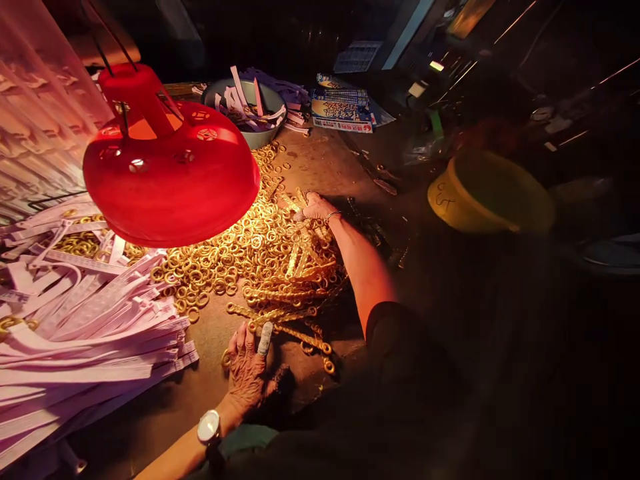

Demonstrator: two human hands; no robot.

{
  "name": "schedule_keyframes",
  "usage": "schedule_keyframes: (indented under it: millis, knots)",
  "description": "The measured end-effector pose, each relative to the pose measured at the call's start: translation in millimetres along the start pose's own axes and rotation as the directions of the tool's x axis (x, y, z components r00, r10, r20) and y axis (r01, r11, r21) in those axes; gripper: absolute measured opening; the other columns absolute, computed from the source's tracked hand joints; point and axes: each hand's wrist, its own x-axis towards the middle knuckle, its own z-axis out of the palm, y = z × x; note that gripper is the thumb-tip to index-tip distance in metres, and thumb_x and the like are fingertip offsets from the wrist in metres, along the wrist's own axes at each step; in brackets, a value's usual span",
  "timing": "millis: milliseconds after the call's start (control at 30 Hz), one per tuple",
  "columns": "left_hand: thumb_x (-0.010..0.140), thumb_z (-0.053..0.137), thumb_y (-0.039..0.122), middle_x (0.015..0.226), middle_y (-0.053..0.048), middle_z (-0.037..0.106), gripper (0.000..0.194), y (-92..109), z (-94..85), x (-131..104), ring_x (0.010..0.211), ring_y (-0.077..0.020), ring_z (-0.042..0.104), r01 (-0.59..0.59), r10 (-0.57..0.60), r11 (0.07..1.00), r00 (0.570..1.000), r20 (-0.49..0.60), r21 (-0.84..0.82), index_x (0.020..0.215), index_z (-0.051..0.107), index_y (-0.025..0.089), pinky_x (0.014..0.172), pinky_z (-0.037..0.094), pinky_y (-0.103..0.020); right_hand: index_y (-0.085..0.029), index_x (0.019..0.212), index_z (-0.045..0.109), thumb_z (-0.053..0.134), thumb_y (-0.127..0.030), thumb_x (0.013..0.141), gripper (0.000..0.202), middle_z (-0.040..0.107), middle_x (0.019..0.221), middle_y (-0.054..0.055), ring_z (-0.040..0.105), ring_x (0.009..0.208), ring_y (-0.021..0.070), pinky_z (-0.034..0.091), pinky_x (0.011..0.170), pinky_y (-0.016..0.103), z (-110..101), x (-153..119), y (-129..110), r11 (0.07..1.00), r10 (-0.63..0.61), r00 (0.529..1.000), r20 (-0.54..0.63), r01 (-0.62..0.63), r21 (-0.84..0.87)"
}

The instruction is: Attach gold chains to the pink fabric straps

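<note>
My left hand [247, 370], with a watch [208, 427] on its wrist and a pale wrap on one finger, lies on the table with its fingers stretched forward. Its fingertips reach the near end of some gold braided strips [285, 293] with rings at their ends. Farther off, my right hand [320, 208] is closed at the far side of the strips, its fingers around part of the braided strips. What lies inside its grip is partly hidden. Loose gold rings [220, 263] are heaped left of the strips.
A red lamp [170, 173] hangs low over the rings. Pink straps [100, 360] are stacked at left. Behind stand a grey-green bowl [263, 139] of straps and printed packets [343, 110]. A yellow bucket [465, 193] is at right.
</note>
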Motion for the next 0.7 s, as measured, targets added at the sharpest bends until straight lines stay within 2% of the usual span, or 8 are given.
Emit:
schedule_keyframes:
  millis: [67,167,267,400,500,700]
  knots:
    - [0.086,0.066,0.050,0.147,-0.024,0.048,0.072,0.3,-0.7,1.7,0.145,-0.0428,0.031,0.004,-0.004,1.000,1.000,0.013,-0.014,0.146,0.056,0.012,0.116,0.028,-0.059,-0.010,0.112,0.066,0.085,-0.031,0.068,0.052,0.069,0.101,0.012,0.062,0.083,0.0200,0.050,0.074,0.029,-11.1,-18.8,-13.0,1.000,0.015,0.998,0.067,-0.015,-0.005]
    - [0.088,0.062,0.053,0.149,-0.022,0.047,0.076,0.0,-2.2,4.4,0.145,-0.0419,0.032,0.027,-0.025,0.999,0.999,0.037,-0.045,0.153,0.048,0.016,0.117,0.027,-0.060,-0.010,0.111,0.064,0.084,-0.028,0.069,0.049,0.067,0.094,0.007,0.057,0.079,0.0170,0.047,0.071,0.028,-23.5,-51.5,-32.4,0.997,-0.072,0.997,0.015,0.073,-0.027]
    - [0.090,0.059,0.055,0.152,-0.022,0.045,0.080,-1.8,-4.1,7.1,0.144,-0.0432,0.033,0.026,-0.023,0.997,0.999,0.046,-0.066,0.158,0.040,0.017,0.116,0.025,-0.062,-0.008,0.114,0.062,0.081,-0.025,0.070,0.051,0.066,0.093,0.008,0.057,0.080,0.0185,0.046,0.073,0.030,-24.4,-88.6,-50.2,0.986,-0.110,0.994,-0.029,0.106,-0.128]
    - [0.091,0.056,0.058,0.151,-0.022,0.046,0.081,-3.9,-8.2,10.6,0.143,-0.0428,0.036,0.021,-0.015,0.996,0.997,0.072,-0.082,0.159,0.038,0.017,0.118,0.024,-0.061,-0.007,0.120,0.060,0.069,-0.015,0.071,0.051,0.067,0.100,0.013,0.061,0.093,0.0255,0.044,0.090,0.036,-5.7,-135.8,-70.9,0.943,-0.178,0.982,-0.060,0.153,-0.295]
    - [0.092,0.053,0.059,0.150,-0.021,0.048,0.080,-5.1,-11.4,12.1,0.142,-0.0424,0.036,0.026,-0.019,0.997,0.995,0.096,-0.072,0.158,0.038,0.018,0.119,0.022,-0.059,-0.004,0.115,0.063,0.063,-0.014,0.071,0.045,0.068,0.106,0.018,0.061,0.104,0.0304,0.037,0.103,0.043,13.5,-161.6,-81.7,0.903,-0.197,0.978,-0.074,0.151,-0.402]
    - [0.090,0.054,0.062,0.146,-0.023,0.050,0.082,-8.4,-11.1,13.2,0.142,-0.0446,0.036,0.016,-0.011,0.998,0.996,0.086,-0.055,0.155,0.042,0.013,0.119,0.020,-0.057,-0.005,0.126,0.061,0.063,-0.022,0.078,0.051,0.068,0.116,0.019,0.058,0.115,0.0312,0.037,0.107,0.048,42.3,-197.3,-98.1,0.900,-0.207,0.972,-0.113,0.144,-0.411]
